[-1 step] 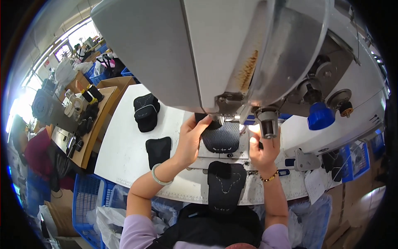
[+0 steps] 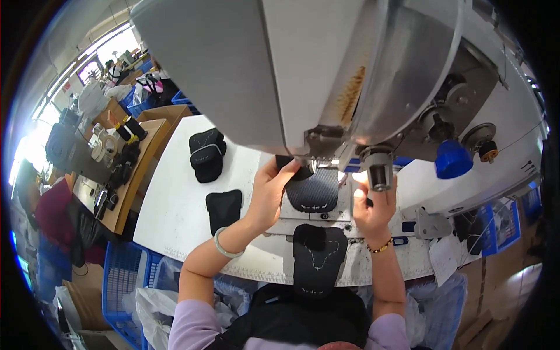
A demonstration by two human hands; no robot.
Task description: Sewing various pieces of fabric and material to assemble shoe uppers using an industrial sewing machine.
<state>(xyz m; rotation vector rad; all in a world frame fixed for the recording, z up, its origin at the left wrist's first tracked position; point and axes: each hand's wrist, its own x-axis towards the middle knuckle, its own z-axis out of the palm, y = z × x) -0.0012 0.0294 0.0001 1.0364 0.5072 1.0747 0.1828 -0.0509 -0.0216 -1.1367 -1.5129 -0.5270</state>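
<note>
A black textured padded piece (image 2: 313,191) with pale stitches along its near edge lies under the head of a sewing machine (image 2: 227,64). My left hand (image 2: 269,192) grips its left side, thumb on top and fingers mostly hidden. To the right, my right hand (image 2: 373,210) is closed with its thumb toward the piece; something dark shows between thumb and fingers, and a metal cylinder partly hides them. A second black pad (image 2: 319,259) with a dashed stitch line lies at the table's front edge, between my forearms.
On the white table (image 2: 169,204) at left are a small stack of black pads (image 2: 206,154) and a plain black pad (image 2: 224,211). Blue baskets (image 2: 121,286) stand below left. A metal bracket (image 2: 430,223) and a paper sheet (image 2: 444,259) are at right.
Both hands and the padded piece hold nearly the same places. The whole view has only shifted slightly.
</note>
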